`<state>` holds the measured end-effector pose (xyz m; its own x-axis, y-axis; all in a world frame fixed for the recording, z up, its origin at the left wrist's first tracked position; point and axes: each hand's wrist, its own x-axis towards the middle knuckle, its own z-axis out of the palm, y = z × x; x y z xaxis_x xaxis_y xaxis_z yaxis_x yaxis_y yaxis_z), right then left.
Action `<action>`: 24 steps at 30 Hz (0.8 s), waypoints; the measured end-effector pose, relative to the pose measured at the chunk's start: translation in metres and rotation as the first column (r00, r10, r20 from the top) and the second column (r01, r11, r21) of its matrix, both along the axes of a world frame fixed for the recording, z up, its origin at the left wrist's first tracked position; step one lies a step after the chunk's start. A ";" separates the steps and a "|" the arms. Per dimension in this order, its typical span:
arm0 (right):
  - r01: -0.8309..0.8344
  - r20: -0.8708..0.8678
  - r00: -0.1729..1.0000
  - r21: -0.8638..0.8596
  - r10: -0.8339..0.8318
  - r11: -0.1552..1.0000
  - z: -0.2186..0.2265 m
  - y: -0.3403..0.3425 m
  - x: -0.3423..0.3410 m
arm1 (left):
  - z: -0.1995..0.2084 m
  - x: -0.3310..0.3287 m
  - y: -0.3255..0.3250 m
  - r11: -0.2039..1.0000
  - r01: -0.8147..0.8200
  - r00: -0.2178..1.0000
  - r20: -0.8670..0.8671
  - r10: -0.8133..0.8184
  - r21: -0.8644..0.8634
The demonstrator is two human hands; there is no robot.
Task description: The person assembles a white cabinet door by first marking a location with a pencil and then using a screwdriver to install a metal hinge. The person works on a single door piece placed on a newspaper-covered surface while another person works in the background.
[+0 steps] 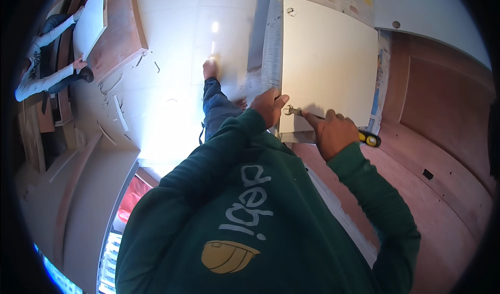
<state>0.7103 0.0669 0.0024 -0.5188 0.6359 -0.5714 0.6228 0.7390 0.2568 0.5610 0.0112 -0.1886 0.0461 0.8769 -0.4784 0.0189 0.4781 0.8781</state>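
From my remote feed I read the white panel [330, 64] as smooth, faintly sheened; newspaper [272, 64], matt paper; forked tool end [289, 110], shiny metal; yellow-and-black handle [370, 138], glossy, plastic-looking; green sweatshirt [291, 200], matt cloth; floor [166, 12], polished, glaring; reddish-brown board [448, 96], dull, wood-like.

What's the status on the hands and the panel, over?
Left hand at edge of white panel. Right hand gripping yellow-and-black-handled tool. Right hand hides tool's middle.

White panel [333, 64]; green sweatshirt [297, 205]; yellow-black tool handle [370, 138].
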 end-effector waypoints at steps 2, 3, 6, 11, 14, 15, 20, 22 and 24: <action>-0.036 -0.016 0.999 0.018 0.037 0.999 -0.008 0.009 0.000 | 0.004 0.001 -0.002 0.999 -0.020 1.000 -0.007 0.020 -0.030; -0.037 -0.008 0.999 0.004 0.037 0.999 -0.007 0.007 0.000 | 0.004 -0.001 -0.002 0.999 0.000 1.000 0.007 0.000 -0.039; -0.049 0.022 0.999 -0.017 0.049 0.999 -0.001 0.005 -0.006 | 0.001 -0.009 0.001 1.000 0.014 1.000 0.025 -0.014 -0.024; 0.040 0.131 0.991 -0.067 -0.031 0.997 0.004 0.011 -0.014 | 0.003 0.003 -0.002 0.998 -0.044 0.999 0.010 0.045 -0.042; -0.008 0.117 0.993 -0.037 0.013 0.999 -0.005 0.004 -0.015 | 0.006 -0.003 0.000 0.998 -0.019 0.999 -0.036 0.017 -0.064; 0.005 0.118 0.993 -0.037 0.000 0.999 0.000 0.002 -0.015 | 0.002 -0.001 0.000 0.999 -0.026 1.000 -0.012 0.026 -0.036; 0.081 0.105 0.992 -0.066 -0.074 0.995 0.004 -0.007 -0.014 | -0.006 0.002 0.000 0.999 -0.038 0.999 -0.033 0.039 0.025; 0.122 0.116 0.987 -0.073 -0.113 0.990 0.003 -0.007 -0.014 | -0.005 0.004 -0.003 0.999 -0.047 0.998 -0.028 0.048 0.019; 0.160 0.136 0.980 -0.085 -0.147 0.984 0.003 -0.007 -0.019 | -0.010 0.003 -0.003 0.999 -0.050 0.999 -0.017 0.050 0.011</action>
